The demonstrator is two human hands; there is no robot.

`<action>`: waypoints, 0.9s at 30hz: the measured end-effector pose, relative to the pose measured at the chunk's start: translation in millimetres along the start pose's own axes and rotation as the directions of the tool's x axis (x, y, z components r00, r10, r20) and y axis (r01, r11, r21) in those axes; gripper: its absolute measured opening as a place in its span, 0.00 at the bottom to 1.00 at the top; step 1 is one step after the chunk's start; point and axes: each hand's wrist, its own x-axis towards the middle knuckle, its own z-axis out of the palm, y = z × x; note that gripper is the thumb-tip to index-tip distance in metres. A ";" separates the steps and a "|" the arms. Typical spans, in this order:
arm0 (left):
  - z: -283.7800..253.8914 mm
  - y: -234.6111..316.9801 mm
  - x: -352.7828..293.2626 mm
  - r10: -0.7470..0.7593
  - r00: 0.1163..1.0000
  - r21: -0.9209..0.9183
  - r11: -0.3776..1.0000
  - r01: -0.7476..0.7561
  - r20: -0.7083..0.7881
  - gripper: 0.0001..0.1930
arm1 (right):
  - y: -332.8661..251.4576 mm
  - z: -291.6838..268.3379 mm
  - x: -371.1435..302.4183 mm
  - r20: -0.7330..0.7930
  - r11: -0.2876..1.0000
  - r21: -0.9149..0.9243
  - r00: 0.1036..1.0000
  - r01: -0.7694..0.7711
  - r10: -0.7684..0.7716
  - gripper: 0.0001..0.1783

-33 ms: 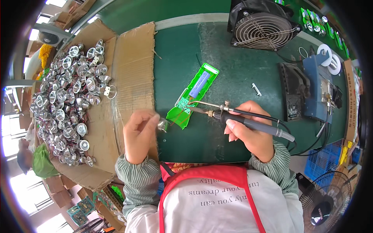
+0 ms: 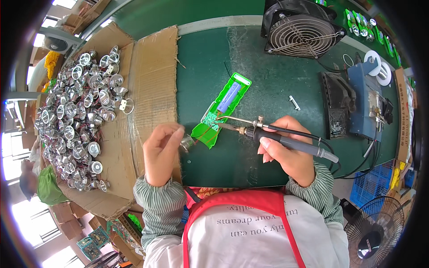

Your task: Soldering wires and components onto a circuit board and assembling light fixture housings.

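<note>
My right hand (image 2: 288, 145) is closed around a soldering iron (image 2: 295, 144) with a thin metal tube clamped along it. The iron's tip reaches the small green circuit board (image 2: 210, 119) inside a bright green plastic housing (image 2: 241, 91). Farther up the housing lies a blue-purple cylindrical battery (image 2: 229, 97). At the housing's near end, a small silver lamp reflector (image 2: 187, 143) sits at the fingertips of my left hand (image 2: 161, 149), which is closed in a pinch on it. Red wires run between reflector and board. The left fingertips are slightly blurred.
A cardboard sheet (image 2: 154, 85) lies left, beside a heap of silver reflectors (image 2: 71, 109). A black fan (image 2: 304, 35) stands at the back right. Right are a blue machine (image 2: 364, 98) with white spools, a black holder (image 2: 335, 107) and a small white plastic piece (image 2: 294, 102).
My left fingertips have shifted slightly away from me, and the reflector tilts a little differently. The soldering iron and my right hand stay in place.
</note>
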 end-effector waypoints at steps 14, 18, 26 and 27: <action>29.0 8.8 13.7 0.188 0.964 0.582 0.769 -0.263 0.187 0.04 | 2.7 4.1 7.0 -0.030 1.000 -0.013 0.999 -0.020 0.019 0.07; 28.7 7.8 15.2 0.184 0.961 0.546 0.793 -0.269 0.207 0.04 | 4.7 5.2 10.9 -0.019 0.999 -0.011 0.999 -0.039 0.039 0.07; 27.9 8.3 15.9 0.173 0.955 0.530 0.801 -0.279 0.241 0.04 | 7.6 6.2 13.3 -0.013 0.999 -0.013 0.999 -0.048 0.048 0.07; 28.1 8.1 16.0 0.178 0.954 0.528 0.801 -0.284 0.243 0.04 | 7.8 6.3 13.6 -0.013 0.999 -0.011 0.999 -0.050 0.050 0.07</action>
